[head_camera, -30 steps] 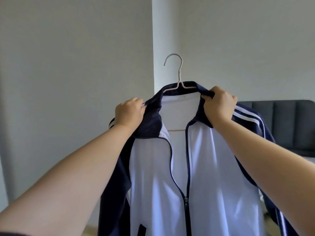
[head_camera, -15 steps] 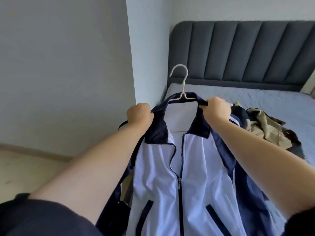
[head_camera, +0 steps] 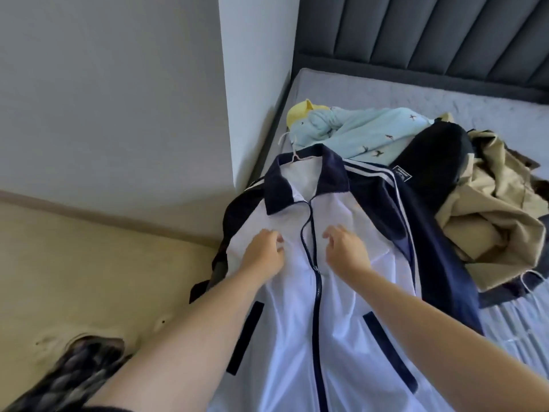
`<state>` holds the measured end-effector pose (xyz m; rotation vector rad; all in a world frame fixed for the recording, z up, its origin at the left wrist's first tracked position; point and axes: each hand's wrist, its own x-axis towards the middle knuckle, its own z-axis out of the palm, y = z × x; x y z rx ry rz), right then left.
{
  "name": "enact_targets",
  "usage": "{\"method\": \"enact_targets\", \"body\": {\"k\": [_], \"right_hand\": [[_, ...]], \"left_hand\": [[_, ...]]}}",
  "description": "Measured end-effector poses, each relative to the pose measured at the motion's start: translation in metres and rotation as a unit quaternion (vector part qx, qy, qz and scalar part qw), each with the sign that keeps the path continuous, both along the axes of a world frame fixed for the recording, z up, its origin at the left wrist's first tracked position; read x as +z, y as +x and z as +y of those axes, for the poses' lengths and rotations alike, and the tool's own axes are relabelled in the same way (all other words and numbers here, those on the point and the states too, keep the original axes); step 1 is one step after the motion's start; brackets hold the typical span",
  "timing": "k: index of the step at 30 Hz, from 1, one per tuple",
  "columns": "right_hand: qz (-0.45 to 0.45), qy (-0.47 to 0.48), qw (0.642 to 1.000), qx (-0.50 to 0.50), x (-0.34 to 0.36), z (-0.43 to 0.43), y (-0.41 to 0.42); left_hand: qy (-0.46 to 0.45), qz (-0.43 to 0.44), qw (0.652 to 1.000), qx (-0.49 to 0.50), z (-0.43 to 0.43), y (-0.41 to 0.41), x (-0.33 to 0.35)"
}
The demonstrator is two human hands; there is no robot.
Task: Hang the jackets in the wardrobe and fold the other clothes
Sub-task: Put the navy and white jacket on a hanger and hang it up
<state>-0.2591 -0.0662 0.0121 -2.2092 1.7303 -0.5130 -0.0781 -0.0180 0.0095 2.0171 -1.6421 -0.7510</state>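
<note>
1. Left hand [head_camera: 263, 257] and right hand [head_camera: 346, 251] are hovering, fingers loosely curled and gripping nothing, either side of the zipper [head_camera: 315, 263].
2. The jacket [head_camera: 297, 322], on its hanger [head_camera: 297, 157], is lying on the bed [head_camera: 386, 90].
3. Likely zipping next.
4. Wall [head_camera: 252, 99] is crowding the left; the clothes pile [head_camera: 490, 209] is touching the right sleeve.

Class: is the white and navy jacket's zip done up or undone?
Partly done up. On the white and navy jacket the zip is closed to the chest and parts into a V below the collar.

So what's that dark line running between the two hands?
The jacket's navy zipper, part open at the top, runs between the left hand and right hand in the head view.
</note>
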Motion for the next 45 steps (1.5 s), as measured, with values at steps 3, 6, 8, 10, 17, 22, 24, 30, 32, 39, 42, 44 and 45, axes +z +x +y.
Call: {"method": "enact_targets", "body": {"k": [3, 6, 8, 10, 17, 22, 24, 30, 32, 39, 42, 44, 45], "right_hand": [[-0.042, 0.131, 0.989, -0.047, -0.042, 0.016, -0.014], [-0.118, 0.191, 0.973, -0.057, -0.061, 0.025, -0.028], [-0.12, 0.207, 0.97, -0.032, -0.065, 0.027, -0.032], [-0.11, 0.225, 0.968, -0.013, -0.067, 0.024, -0.034], [-0.028, 0.172, 0.985, 0.006, -0.08, 0.021, -0.026], [0.076, 0.168, 0.982, 0.047, -0.078, 0.015, -0.014], [0.108, 0.161, 0.979, 0.059, -0.073, 0.012, -0.014], [0.25, 0.045, 0.96, 0.119, -0.052, 0.003, -0.025], [0.287, -0.052, 0.938, 0.189, -0.045, 0.001, -0.02], [0.211, -0.133, 0.964, 0.09, -0.015, -0.041, 0.006], [0.214, -0.093, 0.968, 0.088, -0.009, -0.05, 0.017], [0.177, -0.039, 0.98, 0.078, -0.006, -0.05, 0.02], [0.149, -0.01, 0.986, 0.075, -0.004, -0.049, 0.02]], "left_hand": [[-0.049, -0.07, 0.996, -0.011, 0.026, -0.017, -0.03], [-0.111, -0.166, 0.979, -0.047, 0.043, -0.029, -0.048], [-0.096, -0.231, 0.964, -0.09, 0.053, -0.038, -0.065], [-0.066, -0.254, 0.959, -0.105, 0.06, -0.044, -0.082], [-0.001, -0.278, 0.955, -0.108, 0.057, -0.052, -0.103], [0.017, -0.298, 0.95, -0.09, 0.053, -0.06, -0.099], [0.032, -0.292, 0.953, -0.08, 0.047, -0.065, -0.094], [0.038, -0.291, 0.953, -0.079, 0.042, -0.07, -0.102], [0.037, -0.289, 0.953, -0.088, 0.043, -0.07, -0.105], [0.033, -0.289, 0.952, -0.098, 0.042, -0.069, -0.109], [0.047, -0.285, 0.951, -0.108, 0.038, -0.068, -0.107], [0.046, -0.278, 0.952, -0.117, 0.032, -0.064, -0.099], [0.039, -0.275, 0.953, -0.12, 0.028, -0.061, -0.092]]}}
